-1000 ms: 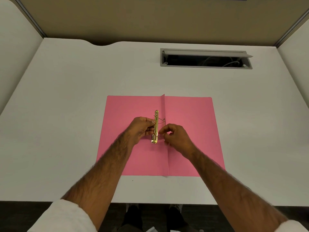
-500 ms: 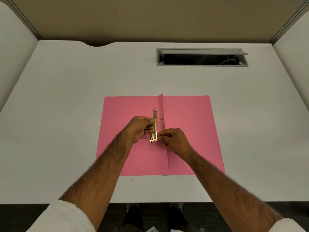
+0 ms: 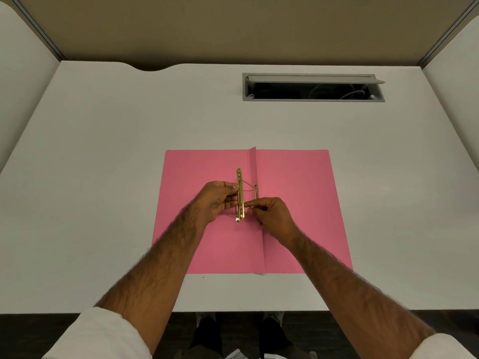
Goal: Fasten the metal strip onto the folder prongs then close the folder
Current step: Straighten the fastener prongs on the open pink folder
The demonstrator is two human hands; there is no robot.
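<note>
A pink folder (image 3: 298, 203) lies open and flat on the white desk, its centre crease running front to back. A gold metal strip (image 3: 239, 187) stands on edge just left of the crease, lengthwise along it. My left hand (image 3: 215, 202) pinches the strip from the left side at its middle. My right hand (image 3: 272, 213) pinches a thin metal prong (image 3: 250, 188) right of the strip. The far prong slants from the strip's far part down to the folder near the crease. My fingers hide the strip's near holes.
A grey cable slot (image 3: 312, 87) with its lid raised sits in the desk (image 3: 103, 151) at the back right. Partition walls enclose the desk on the left, back and right. The desk's front edge runs just below the folder.
My right hand has shifted slightly left, closer to the strip's near part. The left hand and the strip stay almost in place. The camera has tilted a little.
</note>
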